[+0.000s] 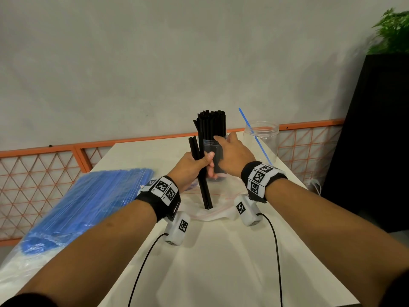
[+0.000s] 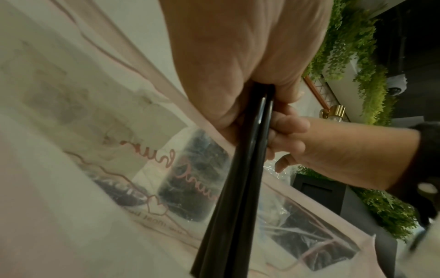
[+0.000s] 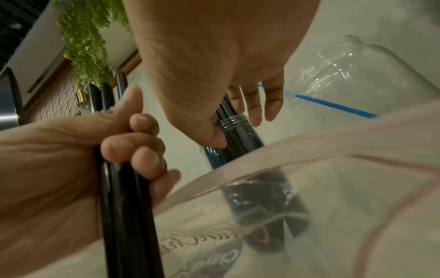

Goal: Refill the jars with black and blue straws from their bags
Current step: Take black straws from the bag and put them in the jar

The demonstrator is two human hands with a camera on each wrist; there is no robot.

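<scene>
Centre frame: jar (image 1: pixel 215 160) packed with black straws (image 1: pixel 212 125), my right hand (image 1: pixel 234 157) cupping it, fingers relaxed. Left hand (image 1: pixel 192 167) gripping few loose black straws (image 1: pixel 202 173). Right: clear jar (image 1: pixel 262 140), single blue straw (image 1: pixel 254 135). Lower left: bag of blue straws (image 1: pixel 88 202) on worktop (image 1: pixel 221 251).

Both forearms are bare. Each wrist wears a black band (image 1: pixel 163 199) carrying white square-code tags (image 1: pixel 259 176), with a white camera block (image 1: pixel 178 227) below it trailing a black cable (image 1: pixel 143 265).
</scene>
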